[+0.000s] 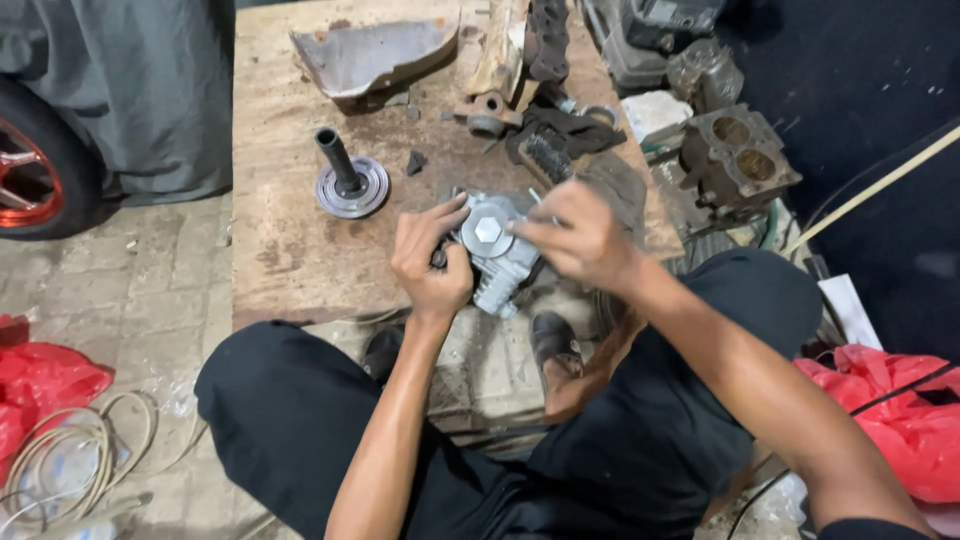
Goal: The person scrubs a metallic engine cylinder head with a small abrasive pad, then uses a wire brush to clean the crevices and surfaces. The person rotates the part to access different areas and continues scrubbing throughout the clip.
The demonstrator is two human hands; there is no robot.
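The left hand (432, 262) is gripping the side of a silver metal engine part (497, 258), its thumb lying across the top beside a round cap with a hex bolt head. The right hand (577, 236) is pressing on the part's other side, fingers curled together; whether it is pinching anything, I cannot tell. The part is resting at the near edge of a worn wooden board (290, 250). A flanged metal shaft (350, 180) is standing upright nearby.
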